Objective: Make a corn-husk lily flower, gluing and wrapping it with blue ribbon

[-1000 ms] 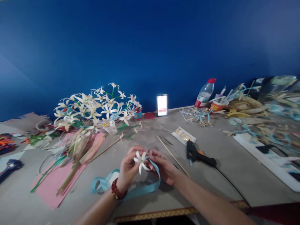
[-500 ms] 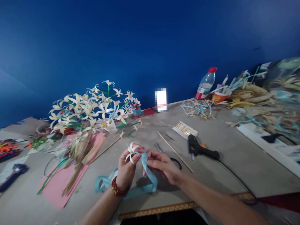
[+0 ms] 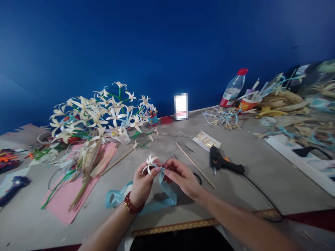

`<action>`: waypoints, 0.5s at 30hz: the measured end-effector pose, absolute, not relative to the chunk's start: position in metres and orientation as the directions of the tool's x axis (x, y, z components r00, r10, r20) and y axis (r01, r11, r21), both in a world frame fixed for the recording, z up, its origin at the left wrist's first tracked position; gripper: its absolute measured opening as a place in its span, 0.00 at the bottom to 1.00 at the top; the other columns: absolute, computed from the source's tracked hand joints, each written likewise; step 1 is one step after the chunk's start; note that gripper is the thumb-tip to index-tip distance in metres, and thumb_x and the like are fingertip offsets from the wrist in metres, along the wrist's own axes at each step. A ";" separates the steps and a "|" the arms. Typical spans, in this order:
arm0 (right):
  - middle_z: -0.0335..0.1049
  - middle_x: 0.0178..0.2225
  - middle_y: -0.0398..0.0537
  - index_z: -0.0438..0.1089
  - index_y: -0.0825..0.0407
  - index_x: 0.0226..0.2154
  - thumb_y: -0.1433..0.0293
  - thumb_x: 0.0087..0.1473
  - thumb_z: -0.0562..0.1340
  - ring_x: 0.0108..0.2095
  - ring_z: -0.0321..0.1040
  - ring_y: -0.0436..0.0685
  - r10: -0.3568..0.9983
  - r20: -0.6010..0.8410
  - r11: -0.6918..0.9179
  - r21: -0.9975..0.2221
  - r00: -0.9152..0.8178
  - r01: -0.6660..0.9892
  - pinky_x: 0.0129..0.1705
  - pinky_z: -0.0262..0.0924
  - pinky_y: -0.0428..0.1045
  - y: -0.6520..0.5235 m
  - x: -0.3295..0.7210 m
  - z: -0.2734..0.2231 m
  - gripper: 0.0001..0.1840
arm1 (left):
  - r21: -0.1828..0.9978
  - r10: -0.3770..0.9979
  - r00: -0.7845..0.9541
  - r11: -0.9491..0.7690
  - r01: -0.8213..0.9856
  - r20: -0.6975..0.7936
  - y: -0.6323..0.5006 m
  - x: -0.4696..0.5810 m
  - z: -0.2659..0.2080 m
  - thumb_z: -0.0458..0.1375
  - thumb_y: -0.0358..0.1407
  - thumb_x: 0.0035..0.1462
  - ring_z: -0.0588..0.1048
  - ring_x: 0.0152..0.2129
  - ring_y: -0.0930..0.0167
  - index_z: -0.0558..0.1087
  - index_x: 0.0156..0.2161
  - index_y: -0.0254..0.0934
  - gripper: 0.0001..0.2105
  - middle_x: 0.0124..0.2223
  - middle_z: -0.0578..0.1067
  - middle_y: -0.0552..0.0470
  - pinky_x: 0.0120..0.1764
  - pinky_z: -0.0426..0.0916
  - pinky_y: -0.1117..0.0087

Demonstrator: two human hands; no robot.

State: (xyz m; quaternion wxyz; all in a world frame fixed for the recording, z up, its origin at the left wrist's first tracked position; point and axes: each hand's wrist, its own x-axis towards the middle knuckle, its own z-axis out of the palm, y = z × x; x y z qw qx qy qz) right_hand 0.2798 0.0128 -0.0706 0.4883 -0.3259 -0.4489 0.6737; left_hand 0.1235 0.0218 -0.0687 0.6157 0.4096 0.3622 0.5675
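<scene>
A small white artificial flower (image 3: 150, 163) with curled petals is pinched in my left hand (image 3: 143, 179), just behind its bloom. My right hand (image 3: 184, 179) is closed, thumb and fingertips pinching the light blue ribbon (image 3: 169, 193) where it meets the flower's stem. From there the ribbon hangs down, folds on the table and runs left under my left wrist to a loose coil (image 3: 113, 198). The stem itself is mostly hidden by my fingers. Both hands are held close together above the table.
White flowers (image 3: 115, 116) stand at the back left, behind pink paper (image 3: 64, 202). A black glue gun (image 3: 226, 164) with its cord lies right of my hands, near a wooden stick (image 3: 195, 165). A bottle (image 3: 232, 89), a red cup (image 3: 248, 104) and a power strip (image 3: 295, 164) are farther right.
My right fingers have turned and moved in against the stem, pinching the ribbon there. The ribbon's hanging part has swung slightly. The whole view has shifted a little.
</scene>
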 end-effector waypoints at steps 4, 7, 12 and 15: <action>0.69 0.22 0.40 0.67 0.52 0.30 0.53 0.53 0.67 0.23 0.63 0.48 0.958 0.003 -0.090 -0.946 -0.285 -0.313 0.27 0.57 0.45 0.014 0.280 -0.074 0.19 | 0.923 0.995 0.103 0.041 -0.383 -0.002 0.021 0.123 -0.072 0.69 0.33 0.49 0.72 0.32 0.73 0.79 0.33 0.38 0.05 0.33 0.77 0.54 0.36 0.67 0.75; 0.69 0.21 0.40 0.67 0.52 0.29 0.53 0.54 0.66 0.21 0.62 0.48 0.957 0.013 -0.071 -0.958 -0.288 -0.278 0.26 0.56 0.45 0.015 0.281 -0.075 0.19 | 0.933 0.996 0.092 0.040 -0.357 -0.007 0.021 0.121 -0.075 0.69 0.32 0.49 0.73 0.32 0.74 0.80 0.33 0.39 0.05 0.34 0.78 0.55 0.38 0.67 0.76; 0.70 0.21 0.41 0.68 0.52 0.28 0.54 0.54 0.65 0.22 0.63 0.48 0.956 0.008 -0.069 -0.966 -0.293 -0.250 0.26 0.57 0.45 0.015 0.284 -0.069 0.18 | 0.949 0.995 0.095 0.016 -0.315 0.015 0.021 0.119 -0.079 0.68 0.31 0.51 0.73 0.33 0.73 0.80 0.35 0.39 0.05 0.34 0.78 0.54 0.40 0.67 0.76; 0.70 0.21 0.40 0.68 0.52 0.29 0.53 0.55 0.64 0.22 0.64 0.49 0.955 0.003 -0.073 -0.967 -0.297 -0.244 0.27 0.59 0.45 0.015 0.286 -0.066 0.18 | 0.948 0.996 0.090 0.000 -0.317 0.030 0.021 0.119 -0.077 0.68 0.31 0.50 0.73 0.34 0.72 0.80 0.34 0.38 0.04 0.35 0.78 0.53 0.40 0.67 0.74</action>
